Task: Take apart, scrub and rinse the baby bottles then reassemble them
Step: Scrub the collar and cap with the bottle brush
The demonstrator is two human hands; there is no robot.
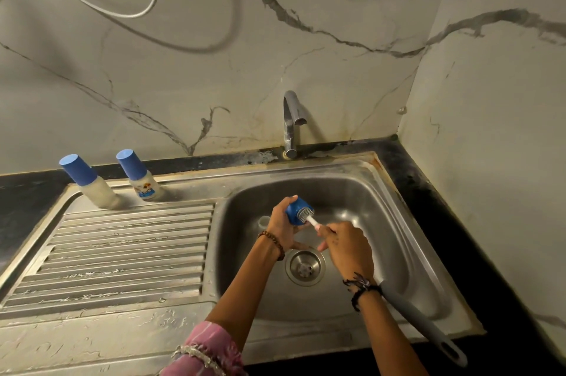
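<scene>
Head view, read left to right. On the drainboard (122, 247) two capped bottles stand upright near the back wall, bottle A (88, 182) and just right of it bottle B (139, 176), both with blue caps on and both well apart from my hands; I judge they have not yet been taken apart. Over the basin (382, 207), my left hand (280, 224) grips the blue cap (298, 210), fingers curled round its closed end, so that the open mouth faces right, toward the other hand. A pale, round part (264, 221) lies on the basin floor just left of that hand; I cannot tell what it is. The brush (306, 216) has its bristled head at the cap's mouth, touching or just inside it. Its thin white stem runs down and right into my right hand (344, 245), whose fingers are closed round it. A grey handle emerges below that wrist toward the lower right, and I take it for the same tool, though the hand hides the join. The relation that matters: cap axis and brush axis lie nearly in one line, left to right, mouth facing bristles. I judge the next stroke is a push along that line, driven by the right hand, with the left holding the cap against it. The tap (291, 124) stands behind, with no water visibly running, and the drain (304, 267) lies below the hands.
</scene>
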